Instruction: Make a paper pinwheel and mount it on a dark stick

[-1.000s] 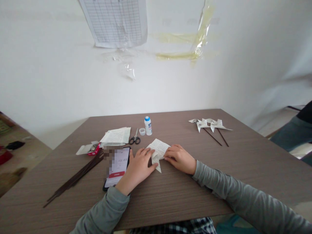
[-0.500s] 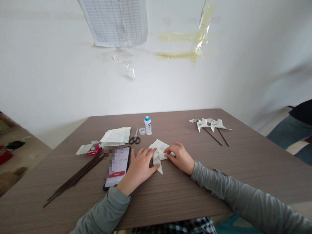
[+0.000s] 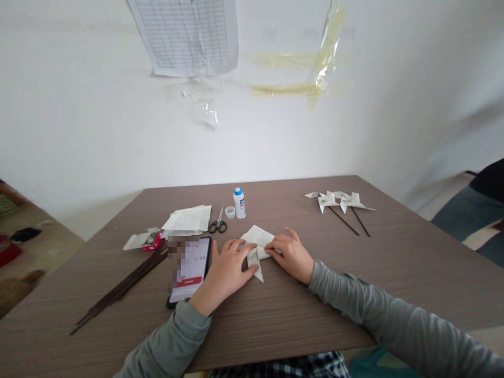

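A printed paper sheet (image 3: 258, 237), partly folded into pointed flaps, lies on the brown table (image 3: 275, 310). My left hand (image 3: 227, 271) presses flat on its left side, fingers spread over a flap. My right hand (image 3: 290, 255) rests on its right side, fingertips pinching a fold near the middle. Both hands cover much of the paper.
A phone (image 3: 190, 269) lies just left of my left hand. Dark sticks (image 3: 122, 287), a small red and white box (image 3: 144, 240), a stack of papers (image 3: 188, 219), scissors (image 3: 218, 222), a glue bottle (image 3: 239, 202) and its cap (image 3: 230, 212) lie behind. Two finished paper pinwheels (image 3: 338, 202) lie at back right.
My right hand has slid a little left over the paper and its fingers now pinch a fold near the middle. My left hand has barely moved.
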`<action>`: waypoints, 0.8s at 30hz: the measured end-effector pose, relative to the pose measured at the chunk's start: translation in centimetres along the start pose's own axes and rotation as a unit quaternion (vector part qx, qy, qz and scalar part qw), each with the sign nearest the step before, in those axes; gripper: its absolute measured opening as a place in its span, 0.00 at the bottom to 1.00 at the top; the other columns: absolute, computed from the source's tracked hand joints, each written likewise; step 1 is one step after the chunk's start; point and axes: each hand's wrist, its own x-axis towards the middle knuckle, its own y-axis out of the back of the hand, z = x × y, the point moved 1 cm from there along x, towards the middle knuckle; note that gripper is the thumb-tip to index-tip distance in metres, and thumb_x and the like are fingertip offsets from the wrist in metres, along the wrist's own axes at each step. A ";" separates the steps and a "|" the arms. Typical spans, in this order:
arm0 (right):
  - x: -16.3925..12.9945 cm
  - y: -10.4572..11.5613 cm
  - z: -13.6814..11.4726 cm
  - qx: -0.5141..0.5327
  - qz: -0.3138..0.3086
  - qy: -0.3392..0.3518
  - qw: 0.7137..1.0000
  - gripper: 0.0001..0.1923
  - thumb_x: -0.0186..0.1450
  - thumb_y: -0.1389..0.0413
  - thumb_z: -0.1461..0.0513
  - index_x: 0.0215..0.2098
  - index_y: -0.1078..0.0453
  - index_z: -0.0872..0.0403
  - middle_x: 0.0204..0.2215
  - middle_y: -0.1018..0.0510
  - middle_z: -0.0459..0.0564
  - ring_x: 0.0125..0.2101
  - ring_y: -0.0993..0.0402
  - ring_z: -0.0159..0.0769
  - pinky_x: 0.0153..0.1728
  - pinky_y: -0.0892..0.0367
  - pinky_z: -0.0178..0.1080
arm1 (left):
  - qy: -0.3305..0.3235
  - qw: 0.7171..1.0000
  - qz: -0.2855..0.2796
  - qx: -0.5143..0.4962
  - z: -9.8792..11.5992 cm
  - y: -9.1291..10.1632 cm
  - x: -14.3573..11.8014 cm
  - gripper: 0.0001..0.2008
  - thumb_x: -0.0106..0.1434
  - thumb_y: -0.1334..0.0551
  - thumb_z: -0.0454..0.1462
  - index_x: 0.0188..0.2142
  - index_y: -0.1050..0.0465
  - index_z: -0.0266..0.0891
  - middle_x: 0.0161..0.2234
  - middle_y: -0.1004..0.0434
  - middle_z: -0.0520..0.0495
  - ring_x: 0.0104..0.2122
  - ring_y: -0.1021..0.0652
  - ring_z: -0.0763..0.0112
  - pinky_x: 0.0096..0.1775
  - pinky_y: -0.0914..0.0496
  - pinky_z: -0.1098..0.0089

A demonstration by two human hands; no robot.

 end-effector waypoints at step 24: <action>-0.2 0.5 0.2 -0.012 -0.019 0.013 1.000 0.10 0.84 0.34 0.64 0.49 0.10 0.44 0.47 0.06 0.52 0.52 0.09 0.53 0.80 0.33 0.76 | 0.003 1.000 -0.006 0.012 0.5 -0.1 0.2 0.25 0.82 0.26 0.44 0.75 0.12 0.60 0.80 0.19 0.36 0.82 0.25 0.29 0.83 0.46 0.11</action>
